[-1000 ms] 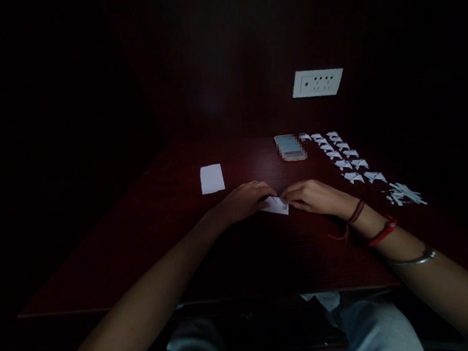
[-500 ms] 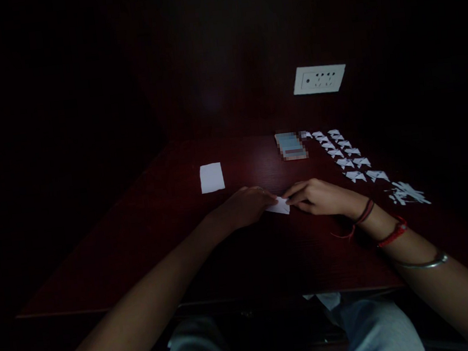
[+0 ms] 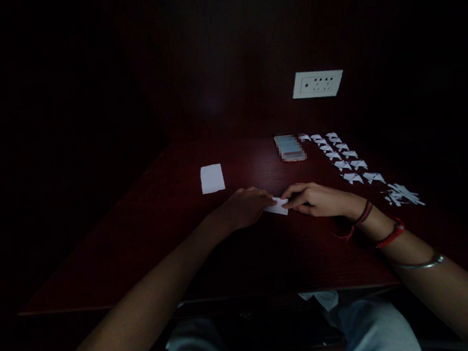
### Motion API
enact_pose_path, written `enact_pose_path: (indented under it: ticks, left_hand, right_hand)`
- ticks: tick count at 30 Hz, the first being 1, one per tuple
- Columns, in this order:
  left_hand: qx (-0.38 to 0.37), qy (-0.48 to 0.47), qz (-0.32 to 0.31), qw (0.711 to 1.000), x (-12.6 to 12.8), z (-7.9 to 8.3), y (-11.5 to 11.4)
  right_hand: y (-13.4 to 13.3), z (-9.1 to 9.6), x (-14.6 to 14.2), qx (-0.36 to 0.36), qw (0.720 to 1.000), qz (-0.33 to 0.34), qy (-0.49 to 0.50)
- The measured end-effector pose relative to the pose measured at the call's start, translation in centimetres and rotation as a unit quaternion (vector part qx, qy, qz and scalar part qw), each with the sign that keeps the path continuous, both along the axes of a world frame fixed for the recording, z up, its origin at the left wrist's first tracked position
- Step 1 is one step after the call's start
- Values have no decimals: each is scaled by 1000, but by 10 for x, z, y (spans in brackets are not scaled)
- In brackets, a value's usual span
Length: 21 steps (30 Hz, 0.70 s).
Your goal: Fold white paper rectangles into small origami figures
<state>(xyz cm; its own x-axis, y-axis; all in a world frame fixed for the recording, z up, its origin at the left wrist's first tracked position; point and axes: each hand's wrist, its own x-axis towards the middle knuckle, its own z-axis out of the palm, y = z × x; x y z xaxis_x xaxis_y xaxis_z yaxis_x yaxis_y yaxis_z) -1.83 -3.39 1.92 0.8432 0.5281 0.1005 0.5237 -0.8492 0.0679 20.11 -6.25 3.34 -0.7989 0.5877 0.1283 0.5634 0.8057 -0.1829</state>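
Note:
Between my hands, low over the dark red table (image 3: 141,248), is a small folded piece of white paper (image 3: 277,207). My left hand (image 3: 248,206) grips its left end, thumb and fingers closed on it. From the other side my right hand (image 3: 317,200) pinches the paper's right edge with thumb and forefinger. The fingers partly cover the paper, so its fine folds are hard to make out. Beyond my left hand a flat white paper sheet (image 3: 212,178) lies on the table.
Two rows of several folded paper figures (image 3: 351,178) run along the right side. Nearer me is a pile of thin paper strips (image 3: 403,194). A phone (image 3: 290,147), blurred out, lies at the back. A white socket panel (image 3: 317,83) is on the wall behind.
The paper between my hands shows a plainer face now; the crease lines seen on it before are no longer visible. Both hands keep nearly the same place.

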Motion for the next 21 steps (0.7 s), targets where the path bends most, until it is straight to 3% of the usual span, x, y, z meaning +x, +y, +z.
enact_pose_path:
  ticks: [12,21]
  left_hand:
    - [-9,13,-16,1000,-3,5,-2]
    - [-6,27,-28,999,-1,8,-2]
  right_hand:
    - [4,-4,-6,4,998,-31,54]
    - [14,-10,-19,42,997,-66,20]
